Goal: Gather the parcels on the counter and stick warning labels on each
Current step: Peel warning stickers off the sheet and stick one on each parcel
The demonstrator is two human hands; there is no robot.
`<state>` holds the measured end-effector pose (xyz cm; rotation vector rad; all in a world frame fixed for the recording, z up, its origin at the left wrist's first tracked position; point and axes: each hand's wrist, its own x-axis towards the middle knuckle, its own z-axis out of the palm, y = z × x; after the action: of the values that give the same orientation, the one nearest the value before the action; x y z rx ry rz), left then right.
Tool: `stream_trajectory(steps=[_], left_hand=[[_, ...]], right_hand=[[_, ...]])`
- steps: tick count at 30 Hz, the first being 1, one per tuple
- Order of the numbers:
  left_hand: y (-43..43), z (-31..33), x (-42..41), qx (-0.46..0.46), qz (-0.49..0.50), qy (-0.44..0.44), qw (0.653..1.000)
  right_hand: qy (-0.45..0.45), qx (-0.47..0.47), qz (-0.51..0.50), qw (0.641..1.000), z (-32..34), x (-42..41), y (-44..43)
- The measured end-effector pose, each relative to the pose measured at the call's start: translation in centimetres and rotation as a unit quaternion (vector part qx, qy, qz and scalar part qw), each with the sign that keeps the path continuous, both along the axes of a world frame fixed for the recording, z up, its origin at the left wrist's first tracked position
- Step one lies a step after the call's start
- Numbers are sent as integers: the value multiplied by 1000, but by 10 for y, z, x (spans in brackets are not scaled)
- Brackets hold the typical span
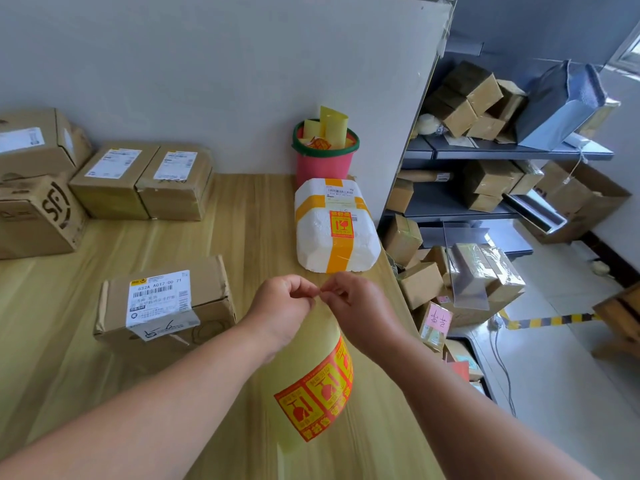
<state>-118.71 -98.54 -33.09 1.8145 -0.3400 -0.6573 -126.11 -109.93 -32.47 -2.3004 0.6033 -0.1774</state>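
Observation:
A yellow backing strip with several red-and-orange warning labels hangs curled in front of me. My left hand and my right hand both pinch its top edge, fingertips nearly touching. A brown parcel with a white shipping label lies left of my hands. Beyond my hands sits a white foam parcel banded in orange tape, a warning label stuck on top. Two brown parcels stand side by side at the wall.
More cardboard boxes are stacked at the far left of the wooden counter. A pink bucket holds used yellow backing strips. Right of the counter edge, shelves and the floor are piled with parcels.

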Motion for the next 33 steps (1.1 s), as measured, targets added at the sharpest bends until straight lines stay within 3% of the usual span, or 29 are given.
stream_trajectory(steps=[8, 17, 23, 29, 33], left_hand=[[-1, -5, -1, 16, -15, 10, 1000], [-9, -22, 10, 46, 91, 125, 987], [-18, -48, 17, 99, 167, 168, 967], [-19, -54, 23, 94, 222, 191, 952], [-9, -52, 12, 147, 161, 88, 972]], right_hand=[[-1, 104, -20, 994, -7, 1, -5], [-86, 247, -190, 946, -8, 4, -19], [-172, 238, -264, 919, -4, -4, -39], [-170, 240, -248, 923, -11, -11, -33], [-145, 225, -199, 943, -16, -10, -18]])
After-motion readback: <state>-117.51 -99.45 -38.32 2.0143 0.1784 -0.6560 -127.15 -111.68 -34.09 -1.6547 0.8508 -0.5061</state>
